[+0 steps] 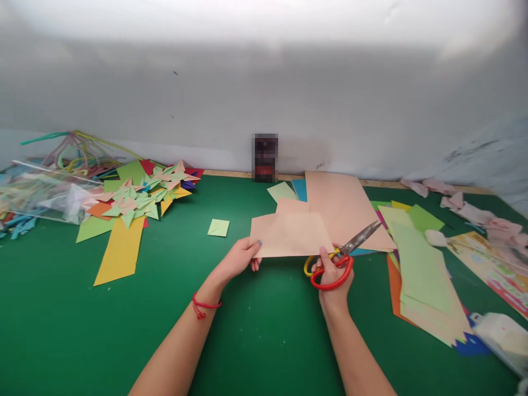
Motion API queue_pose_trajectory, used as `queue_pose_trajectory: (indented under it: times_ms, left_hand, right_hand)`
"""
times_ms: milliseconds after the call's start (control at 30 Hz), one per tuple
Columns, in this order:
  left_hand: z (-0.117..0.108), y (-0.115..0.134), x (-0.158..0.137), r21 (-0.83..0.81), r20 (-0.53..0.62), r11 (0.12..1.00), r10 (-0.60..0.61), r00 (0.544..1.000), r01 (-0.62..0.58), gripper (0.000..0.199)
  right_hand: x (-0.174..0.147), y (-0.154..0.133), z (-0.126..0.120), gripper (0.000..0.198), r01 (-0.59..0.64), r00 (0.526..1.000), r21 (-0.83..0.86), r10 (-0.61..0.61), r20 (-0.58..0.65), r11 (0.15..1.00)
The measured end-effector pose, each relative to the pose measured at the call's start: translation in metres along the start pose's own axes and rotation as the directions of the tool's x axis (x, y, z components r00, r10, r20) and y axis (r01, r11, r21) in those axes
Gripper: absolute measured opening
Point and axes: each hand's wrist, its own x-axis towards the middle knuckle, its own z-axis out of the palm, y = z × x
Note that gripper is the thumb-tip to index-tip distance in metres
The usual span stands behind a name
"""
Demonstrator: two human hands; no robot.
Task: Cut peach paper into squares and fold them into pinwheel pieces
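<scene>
A peach-coloured sheet of paper is stretched between my two hands above the green table. My left hand pinches its left edge, thumb on top and fingers underneath. At the lower right corner my right hand grips the paper with the thumb, and a pair of scissors with red and yellow handles hangs on the same hand. The blades point up and to the right, looking closed. A small folded light-green paper square lies on the table to the left, apart from my left hand.
Folded paper stars and a yellow strip lie left, beside a clear plastic bag. A large peach sheet lies behind my right hand. Stacked coloured paper and a white object are at right. A wall closes the back.
</scene>
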Motion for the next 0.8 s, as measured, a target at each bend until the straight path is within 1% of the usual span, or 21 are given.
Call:
queue_pose_trajectory:
  times_ms: [200,233,333,433,500,567,667,733,800]
  left_hand:
    - [-0.011,0.03,0.0,0.067,0.037,0.998,0.019,0.999,-0.022,0.032]
    - [-0.012,0.034,-0.001,0.111,0.039,0.994,0.02,0.999,-0.024,0.032]
    - [-0.011,0.042,-0.005,0.207,0.05,0.975,0.074,0.996,-0.083,0.03]
    - [-0.01,0.044,-0.009,0.288,0.061,0.955,0.051,0.997,-0.067,0.029]
    - [-0.011,0.046,-0.012,0.309,0.046,0.95,0.03,0.998,-0.043,0.029]
    - [-0.014,0.048,-0.013,0.297,-0.008,0.954,0.027,1.0,-0.023,0.028]
    - [-0.022,0.055,-0.014,0.248,-0.165,0.969,0.044,0.985,-0.002,0.026]
    - [-0.027,0.06,-0.015,0.216,-0.226,0.976,0.052,0.973,-0.002,0.026]
    - [-0.031,0.063,-0.014,0.199,-0.258,0.98,0.05,0.965,0.002,0.026]
  right_hand:
    - [-0.001,0.003,-0.002,0.037,-0.025,1.0,-0.054,0.024,-0.016,0.998]
    - [-0.001,0.003,-0.002,0.037,-0.022,1.0,-0.067,0.021,-0.019,0.997]
    - [0.0,0.002,-0.003,0.036,-0.016,0.999,-0.077,0.014,-0.031,0.997]
    - [0.002,0.003,-0.004,0.034,-0.04,0.998,-0.045,0.038,-0.042,0.998]
    - [0.003,0.004,-0.003,0.032,-0.069,0.997,-0.02,0.069,-0.042,0.997]
    - [0.003,0.002,-0.002,0.033,-0.108,0.994,0.004,0.108,-0.029,0.994]
    - [-0.001,-0.003,0.002,0.034,-0.184,0.982,0.019,0.183,0.053,0.983]
    - [-0.004,-0.007,0.004,0.033,-0.246,0.954,0.006,0.241,0.179,0.969]
    - [-0.009,-0.009,0.007,0.036,-0.267,0.918,0.016,0.249,0.308,0.964]
